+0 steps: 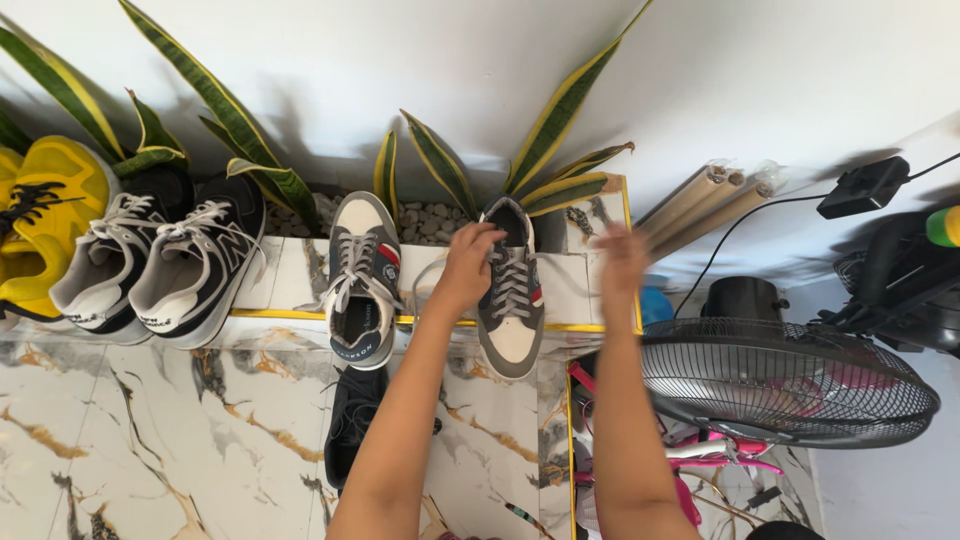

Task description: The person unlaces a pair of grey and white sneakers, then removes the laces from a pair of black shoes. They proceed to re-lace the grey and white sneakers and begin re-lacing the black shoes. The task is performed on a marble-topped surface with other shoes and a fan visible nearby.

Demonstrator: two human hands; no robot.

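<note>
Head camera, looking down along both bare forearms at a tiled planter ledge (290,275) edged in yellow, which serves as the landmark here. On the ledge, toward its right end, lies a grey and cream sneaker (512,300) with its toe hanging over the front edge. The left hand (468,265) rests on that sneaker's left side, fingers curled shut on its white lace near the collar. The right hand (622,258) hovers just right of the same sneaker, over the ledge's right end; it is blurred, so I cannot tell whether its fingers are spread or closed, or whether it touches anything.

Just left of the held shoe, also on the ledge, sits its matching sneaker (360,285), pointing the other way, with loose laces. Further left along the ledge stand two black and white sneakers (160,265) side by side, and beyond them a yellow sneaker (40,215). Behind the ledge, snake plants (240,130) rise from a pebble bed against the white wall.

Below the ledge, on the marble-patterned floor (140,430), lies a black shoe (355,420), partly hidden by the left forearm. Right of the ledge a black fan (790,385) lies tilted over pink items, and cardboard tubes (700,205) lean on the wall.
</note>
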